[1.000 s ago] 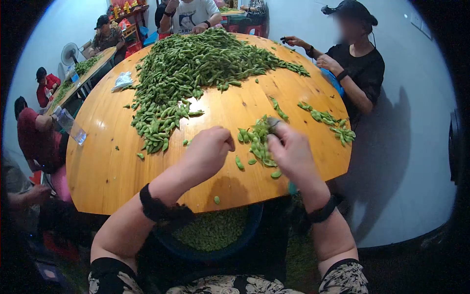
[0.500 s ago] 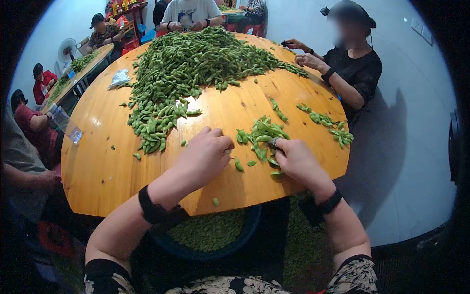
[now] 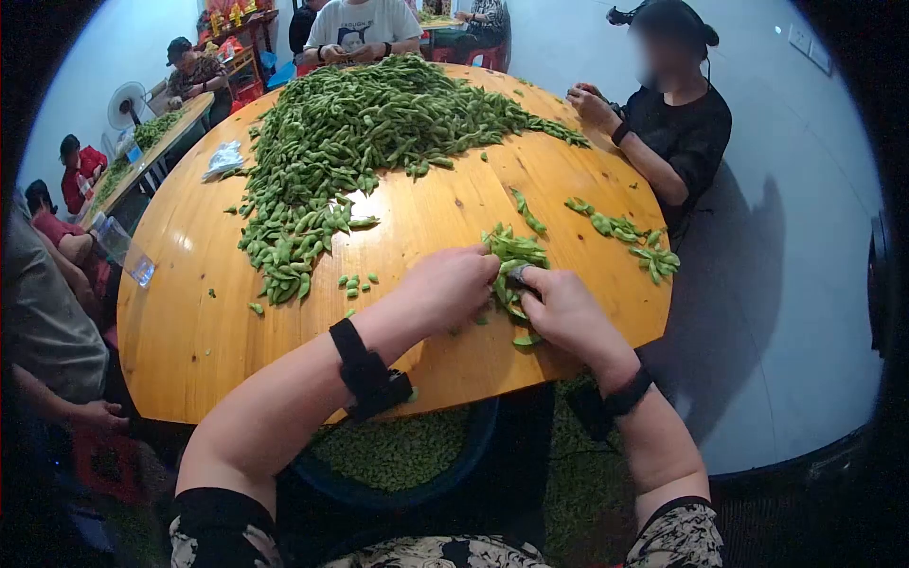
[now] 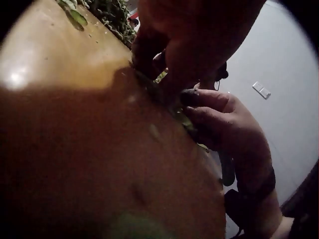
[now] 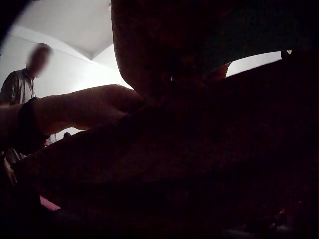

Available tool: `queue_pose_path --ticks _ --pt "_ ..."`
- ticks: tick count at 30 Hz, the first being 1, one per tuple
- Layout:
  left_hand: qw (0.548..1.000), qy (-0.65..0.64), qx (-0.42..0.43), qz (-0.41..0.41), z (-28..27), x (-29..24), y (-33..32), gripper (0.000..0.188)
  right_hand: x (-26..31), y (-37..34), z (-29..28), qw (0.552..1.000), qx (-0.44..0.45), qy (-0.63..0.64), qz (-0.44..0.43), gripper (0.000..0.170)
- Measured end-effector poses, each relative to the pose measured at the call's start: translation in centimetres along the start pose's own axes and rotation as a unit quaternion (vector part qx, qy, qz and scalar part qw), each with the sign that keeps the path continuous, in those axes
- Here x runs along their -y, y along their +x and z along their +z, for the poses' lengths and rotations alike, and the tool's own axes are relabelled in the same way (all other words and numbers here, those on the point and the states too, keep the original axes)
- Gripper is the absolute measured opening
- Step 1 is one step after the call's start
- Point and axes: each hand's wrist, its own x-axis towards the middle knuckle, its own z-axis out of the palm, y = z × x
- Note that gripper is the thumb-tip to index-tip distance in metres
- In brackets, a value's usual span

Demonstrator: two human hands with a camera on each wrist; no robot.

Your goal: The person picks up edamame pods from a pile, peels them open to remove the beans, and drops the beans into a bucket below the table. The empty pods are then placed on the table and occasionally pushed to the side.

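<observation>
While pods (image 3: 369,123) lie heaped — wooden table (image 3: 189,322) shiny, pale wall (image 3: 819,246) right.

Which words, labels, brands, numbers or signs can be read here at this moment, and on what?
White T-shirt across the table: "OUGH", seemingly part of a longer word; the rest is too small to read.
White packet: any print is too small or blurred to read.
Wooden table, green pods: no lettering visible.
No brand, number or sign is legible.
</observation>
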Motion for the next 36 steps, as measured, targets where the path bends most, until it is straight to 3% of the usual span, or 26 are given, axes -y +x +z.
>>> queue_pose_path --ticks 8,10,20,22,32,36 --pt "0.997 0.078 -0.008 0.021 -1.2 -0.3 -1.4 0.013 -0.3 0.1 -0.1 1.0 0.017 0.005 0.024 0.015" --pt "0.996 0.073 0.033 -0.027 -2.4 -0.4 -2.4 0.014 -0.6 0.0 0.1 1.0 -0.013 0.005 -0.001 0.013" --pt "0.999 0.024 -0.037 0.022 -0.9 -0.4 -1.5 0.019 -0.4 0.2 -0.3 0.999 0.022 0.02 0.027 0.019" --pt "0.998 0.034 0.039 0.031 -0.7 -0.1 -0.8 0.02 -0.5 0.2 -0.3 0.999 0.024 0.016 0.032 0.018" --pt "0.999 0.032 0.034 0.008 0.1 0.2 -0.8 0.017 2.4 -0.8 -0.6 1.0 -0.004 0.02 0.013 0.013" --pt "0.999 0.005 0.022 0.039 -0.3 -0.2 -1.1 0.02 2.8 -1.0 0.0 0.999 0.01 -0.031 0.019 0.015"
